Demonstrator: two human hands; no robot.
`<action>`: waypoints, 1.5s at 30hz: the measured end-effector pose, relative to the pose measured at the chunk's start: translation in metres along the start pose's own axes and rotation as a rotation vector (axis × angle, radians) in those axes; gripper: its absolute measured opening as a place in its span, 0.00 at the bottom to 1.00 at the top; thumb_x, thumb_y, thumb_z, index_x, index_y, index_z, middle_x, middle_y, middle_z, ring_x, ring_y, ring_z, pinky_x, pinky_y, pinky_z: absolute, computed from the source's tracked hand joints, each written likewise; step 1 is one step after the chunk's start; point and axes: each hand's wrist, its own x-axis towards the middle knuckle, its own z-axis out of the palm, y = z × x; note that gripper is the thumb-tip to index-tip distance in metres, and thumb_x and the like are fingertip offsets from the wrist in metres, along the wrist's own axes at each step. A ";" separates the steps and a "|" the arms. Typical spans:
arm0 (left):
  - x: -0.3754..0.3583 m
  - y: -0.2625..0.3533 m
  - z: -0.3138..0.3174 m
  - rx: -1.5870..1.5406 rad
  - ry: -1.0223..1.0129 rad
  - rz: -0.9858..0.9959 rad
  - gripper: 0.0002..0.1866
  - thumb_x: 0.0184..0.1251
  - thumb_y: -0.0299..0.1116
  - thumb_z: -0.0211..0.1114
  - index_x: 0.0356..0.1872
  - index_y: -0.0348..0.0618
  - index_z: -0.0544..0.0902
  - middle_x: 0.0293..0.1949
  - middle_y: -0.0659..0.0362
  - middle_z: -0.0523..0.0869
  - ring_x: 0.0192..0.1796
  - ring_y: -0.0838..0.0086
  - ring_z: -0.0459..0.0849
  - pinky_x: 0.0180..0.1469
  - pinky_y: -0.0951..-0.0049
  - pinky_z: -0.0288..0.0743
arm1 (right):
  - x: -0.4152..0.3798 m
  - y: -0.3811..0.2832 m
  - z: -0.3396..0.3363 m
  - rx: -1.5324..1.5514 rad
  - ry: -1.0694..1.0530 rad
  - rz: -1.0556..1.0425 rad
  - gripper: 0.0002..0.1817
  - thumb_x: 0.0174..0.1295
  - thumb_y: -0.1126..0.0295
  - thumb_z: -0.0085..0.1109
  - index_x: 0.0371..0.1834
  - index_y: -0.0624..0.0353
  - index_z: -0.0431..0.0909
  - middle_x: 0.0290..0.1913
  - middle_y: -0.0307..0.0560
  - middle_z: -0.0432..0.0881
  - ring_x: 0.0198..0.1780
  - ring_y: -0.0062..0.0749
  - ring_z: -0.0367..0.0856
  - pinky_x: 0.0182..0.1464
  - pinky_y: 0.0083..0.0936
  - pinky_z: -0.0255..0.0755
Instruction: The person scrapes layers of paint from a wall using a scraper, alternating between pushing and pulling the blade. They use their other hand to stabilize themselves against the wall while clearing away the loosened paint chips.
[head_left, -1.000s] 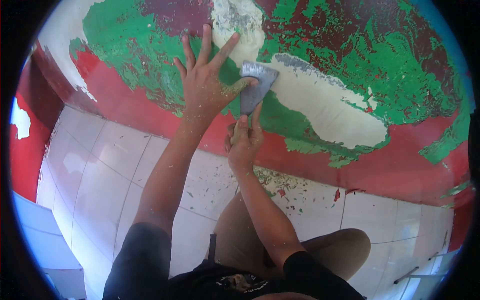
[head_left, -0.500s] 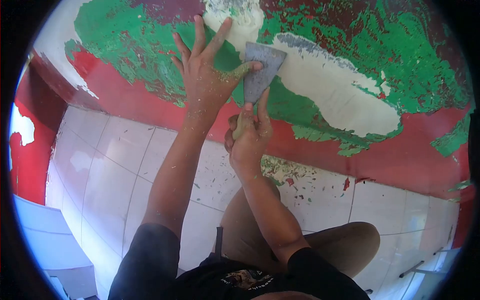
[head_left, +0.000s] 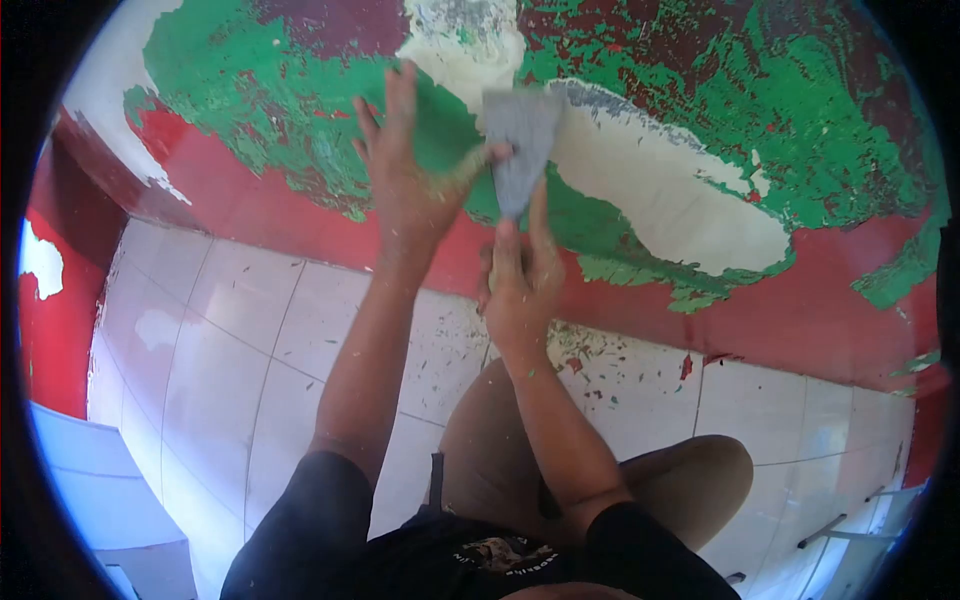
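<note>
A paint scraper (head_left: pixel 520 140) with a broad grey metal blade lies against the wall, slightly blurred. My right hand (head_left: pixel 522 290) is closed around its handle, with fingers extended along the lower end of the blade. My left hand (head_left: pixel 412 195) has its fingers stretched upward and its thumb on the blade's face; flecks of paint dust cling to the skin. Around the blade, the wall (head_left: pixel 590 215) carries green paint, with a pale bare patch (head_left: pixel 690 190) to the right and another pale strip (head_left: pixel 465 45) above.
Red paint (head_left: pixel 740 310) runs along the lower wall. Paint flakes (head_left: pixel 600 360) are scattered over the white floor tiles (head_left: pixel 225 310). My bent knee (head_left: pixel 700 485) rests near the wall. A pale box-like object (head_left: pixel 110 480) stands at the lower left, and metal legs (head_left: pixel 825 532) show at the right.
Both hands have shifted slightly lower and the scraper has moved a little with them. My left fingers have drawn closer together and look smeared by motion. My right hand still grips the scraper.
</note>
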 end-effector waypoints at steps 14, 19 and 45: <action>0.037 0.032 0.001 0.269 -0.145 0.190 0.63 0.45 0.73 0.78 0.83 0.60 0.63 0.85 0.38 0.43 0.84 0.29 0.41 0.77 0.24 0.42 | 0.004 -0.011 -0.039 0.094 -0.081 0.337 0.19 0.84 0.57 0.48 0.67 0.58 0.67 0.31 0.36 0.74 0.22 0.16 0.71 0.21 0.19 0.66; 0.033 0.028 0.010 0.240 -0.198 0.124 0.67 0.41 0.82 0.74 0.85 0.70 0.59 0.86 0.40 0.31 0.82 0.21 0.31 0.71 0.13 0.44 | 0.016 -0.022 -0.044 -0.056 -0.063 0.420 0.15 0.84 0.56 0.49 0.54 0.58 0.73 0.25 0.35 0.72 0.17 0.15 0.65 0.17 0.19 0.60; 0.033 0.028 0.009 0.252 -0.241 0.107 0.68 0.41 0.81 0.76 0.86 0.71 0.54 0.86 0.40 0.28 0.82 0.22 0.28 0.73 0.14 0.43 | 0.014 -0.031 -0.081 -0.192 -0.274 0.167 0.33 0.81 0.55 0.56 0.84 0.53 0.61 0.29 0.33 0.73 0.22 0.14 0.68 0.20 0.17 0.61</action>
